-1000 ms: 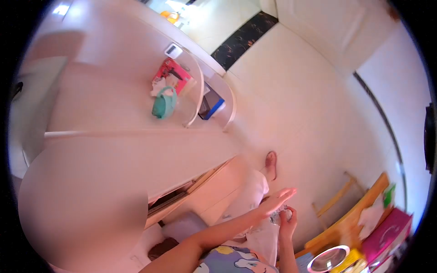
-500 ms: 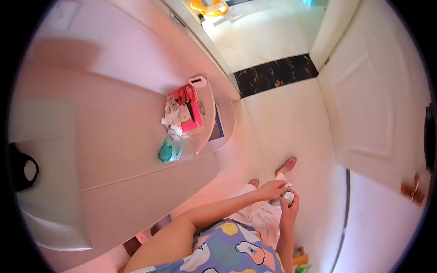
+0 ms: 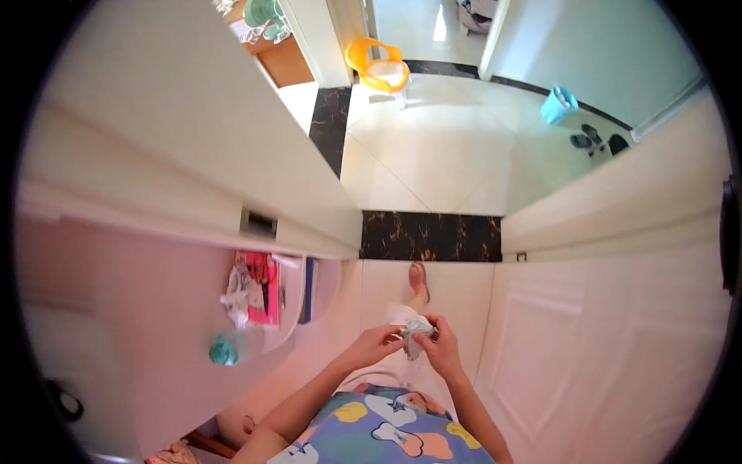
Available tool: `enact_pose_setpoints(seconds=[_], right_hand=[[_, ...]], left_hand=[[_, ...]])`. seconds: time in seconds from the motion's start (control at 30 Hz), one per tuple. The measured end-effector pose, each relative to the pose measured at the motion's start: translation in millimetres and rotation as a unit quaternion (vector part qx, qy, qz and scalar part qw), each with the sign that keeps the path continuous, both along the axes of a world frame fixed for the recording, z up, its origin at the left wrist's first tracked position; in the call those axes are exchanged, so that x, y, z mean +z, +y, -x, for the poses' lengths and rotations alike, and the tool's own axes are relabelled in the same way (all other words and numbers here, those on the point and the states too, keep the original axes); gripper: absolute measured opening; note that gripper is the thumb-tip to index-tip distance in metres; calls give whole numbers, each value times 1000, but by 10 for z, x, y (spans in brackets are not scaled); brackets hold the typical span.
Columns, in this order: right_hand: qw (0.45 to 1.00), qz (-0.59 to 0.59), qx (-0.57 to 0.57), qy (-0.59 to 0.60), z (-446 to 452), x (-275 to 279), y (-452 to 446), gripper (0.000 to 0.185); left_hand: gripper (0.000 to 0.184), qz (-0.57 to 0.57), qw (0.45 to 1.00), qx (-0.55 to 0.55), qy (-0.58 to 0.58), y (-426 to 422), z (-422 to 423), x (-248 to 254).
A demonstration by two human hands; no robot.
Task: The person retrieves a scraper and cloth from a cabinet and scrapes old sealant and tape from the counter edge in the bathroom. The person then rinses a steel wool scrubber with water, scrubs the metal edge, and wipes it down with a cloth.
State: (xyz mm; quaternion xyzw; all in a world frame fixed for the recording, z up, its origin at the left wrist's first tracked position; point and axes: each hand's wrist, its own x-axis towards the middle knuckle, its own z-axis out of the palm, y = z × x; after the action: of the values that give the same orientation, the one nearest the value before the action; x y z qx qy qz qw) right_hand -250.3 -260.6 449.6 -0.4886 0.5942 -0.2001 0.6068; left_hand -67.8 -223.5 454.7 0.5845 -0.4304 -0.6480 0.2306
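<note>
The right hand [image 3: 442, 349] had thumb and fingers closed on a crumpled whitish piece [image 3: 416, 332]; the left hand [image 3: 372, 347] pinched its opposite edge, fingertips nearly together; the piece sat between both hands — just beyond the patterned top [image 3: 386, 425], short of the dark threshold [image 3: 431, 236].

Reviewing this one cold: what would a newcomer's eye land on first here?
Probably the orange chair at upper center, bright against the pale floor beyond the doorway, with the dark marbled strip crossing the floor below it. Next, the colorful patterned shirt at the bottom edge, and just above it a crumpled whitish bundle in the grip of the left hand and right hand.
</note>
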Motion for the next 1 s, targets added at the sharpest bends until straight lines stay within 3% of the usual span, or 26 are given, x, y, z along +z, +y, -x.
enact_pose_setpoints(seconds=[0.13, 0.33, 0.57, 0.67, 0.7, 0.87, 1.0], right_hand=[[994, 58, 97, -10, -462, 96, -1226, 40], [987, 50, 152, -27, -1183, 338, -3000, 38], [965, 91, 239, -63, -2197, 46, -4821, 36], [923, 172, 342, -45, -2853, 29, -5609, 35], [926, 93, 361, -53, -3165, 234, -5827, 35], [844, 81, 525, -81, -4613, 593, -6440, 37], [764, 97, 626, -124, -5839, 463, -6648, 37]], left_hand=[[36, 6, 999, 45, -19, -973, -402, -69], [31, 102, 983, 137, -70, -2552, -907, 415], [29, 121, 944, 279, -127, -4036, -1658, 289], [27, 77, 914, 375, -136, -4635, -2048, 507], [26, 99, 896, 408, -143, -4792, -2252, 542], [27, 104, 803, 567, -150, -5177, -3149, 670], [28, 14, 746, 647, -157, -5362, -4025, 634]])
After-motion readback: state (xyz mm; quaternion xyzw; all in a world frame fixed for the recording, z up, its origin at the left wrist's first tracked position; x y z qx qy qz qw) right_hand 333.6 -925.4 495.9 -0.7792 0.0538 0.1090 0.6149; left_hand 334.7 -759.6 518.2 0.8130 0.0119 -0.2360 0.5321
